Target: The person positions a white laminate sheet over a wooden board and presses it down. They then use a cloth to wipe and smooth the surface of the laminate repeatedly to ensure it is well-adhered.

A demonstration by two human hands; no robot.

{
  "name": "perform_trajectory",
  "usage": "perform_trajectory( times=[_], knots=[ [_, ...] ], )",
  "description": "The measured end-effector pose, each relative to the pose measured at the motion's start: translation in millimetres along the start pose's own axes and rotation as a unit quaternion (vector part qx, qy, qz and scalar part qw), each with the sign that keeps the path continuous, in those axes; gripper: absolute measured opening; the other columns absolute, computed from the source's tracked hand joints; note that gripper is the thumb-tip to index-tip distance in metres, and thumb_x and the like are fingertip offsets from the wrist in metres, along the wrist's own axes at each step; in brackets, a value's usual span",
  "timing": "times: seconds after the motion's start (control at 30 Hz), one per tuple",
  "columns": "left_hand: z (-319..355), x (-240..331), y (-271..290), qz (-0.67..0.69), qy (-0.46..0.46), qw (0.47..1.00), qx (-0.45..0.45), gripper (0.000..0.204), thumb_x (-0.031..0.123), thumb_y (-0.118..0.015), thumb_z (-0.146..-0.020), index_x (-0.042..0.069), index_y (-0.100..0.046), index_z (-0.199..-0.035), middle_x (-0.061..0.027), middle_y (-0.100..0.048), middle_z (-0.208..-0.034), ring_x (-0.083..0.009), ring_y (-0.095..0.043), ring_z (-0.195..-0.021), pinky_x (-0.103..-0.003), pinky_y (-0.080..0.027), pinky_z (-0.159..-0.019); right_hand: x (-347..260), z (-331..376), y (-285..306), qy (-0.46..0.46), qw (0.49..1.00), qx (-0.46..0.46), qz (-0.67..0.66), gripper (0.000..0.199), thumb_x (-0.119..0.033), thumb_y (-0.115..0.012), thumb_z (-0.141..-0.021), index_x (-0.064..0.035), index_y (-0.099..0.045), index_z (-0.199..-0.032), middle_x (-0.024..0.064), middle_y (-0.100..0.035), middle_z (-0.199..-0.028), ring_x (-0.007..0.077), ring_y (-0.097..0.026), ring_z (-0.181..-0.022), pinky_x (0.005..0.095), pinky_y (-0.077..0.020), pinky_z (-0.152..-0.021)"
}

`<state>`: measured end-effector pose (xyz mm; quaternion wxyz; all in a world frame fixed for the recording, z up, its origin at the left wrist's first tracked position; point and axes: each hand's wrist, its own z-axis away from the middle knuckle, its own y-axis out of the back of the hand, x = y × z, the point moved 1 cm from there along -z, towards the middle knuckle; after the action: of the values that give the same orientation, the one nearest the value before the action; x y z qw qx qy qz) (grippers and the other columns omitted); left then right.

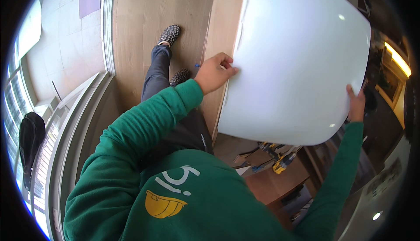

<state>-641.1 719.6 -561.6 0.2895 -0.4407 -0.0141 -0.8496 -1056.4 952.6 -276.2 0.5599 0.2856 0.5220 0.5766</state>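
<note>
A large, glossy white panel [297, 61] fills the upper right, lying over a light wooden board [223, 20]. My left hand [216, 71] is at the panel's left edge, its fingers curled and thumb close to the forefinger; what they pinch, if anything, is too small to make out. Along that edge runs a thin, wavy strip [240, 26]. At the panel's right edge my right hand [356, 104] grips it, thumb on the white face and the other fingers mostly hidden behind the edge.
A yellow and black power tool [283, 162] and other tools lie on a brown wooden surface [275, 179] below the panel. Wood flooring [140, 31] runs under my feet. A sliding door frame [72, 153] stands at left, and a lit yellow lamp [398, 59] at far right.
</note>
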Motion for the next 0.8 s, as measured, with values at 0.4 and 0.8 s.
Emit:
perform_trajectory(
  times=[0.4, 0.8],
  knots=[
    [82.9, -102.6, -61.2, -0.007, 0.041, 0.999, -0.006, 0.033, 0.021, -0.080, -0.091, -0.002, -0.065, -0.109, -0.0060, -0.070, -0.092, -0.0115, -0.068, -0.080, -0.026, -0.056, -0.070, 1.5, 2.6, 1.0, 0.050, 0.998, 0.017, -0.023, 0.055, -0.034, -0.078, -0.095, 0.0008, -0.062, -0.135, 0.0125, -0.071, -0.121, 0.0200, -0.068, -0.105, 0.0336, -0.0530, -0.095],
    [158.1, -153.0, -92.9, -0.109, 0.093, 0.989, -0.040, 0.033, 0.031, -0.082, -0.087, -0.001, -0.074, -0.094, -0.0097, -0.076, -0.083, -0.0150, -0.071, -0.075, -0.031, -0.056, -0.072, 16.7, -15.1, -3.8, 0.087, 0.995, 0.006, -0.053, 0.059, -0.032, -0.079, -0.094, 0.0002, -0.060, -0.139, 0.0123, -0.071, -0.124, 0.0204, -0.068, -0.109, 0.0339, -0.0519, -0.098]
  ],
)
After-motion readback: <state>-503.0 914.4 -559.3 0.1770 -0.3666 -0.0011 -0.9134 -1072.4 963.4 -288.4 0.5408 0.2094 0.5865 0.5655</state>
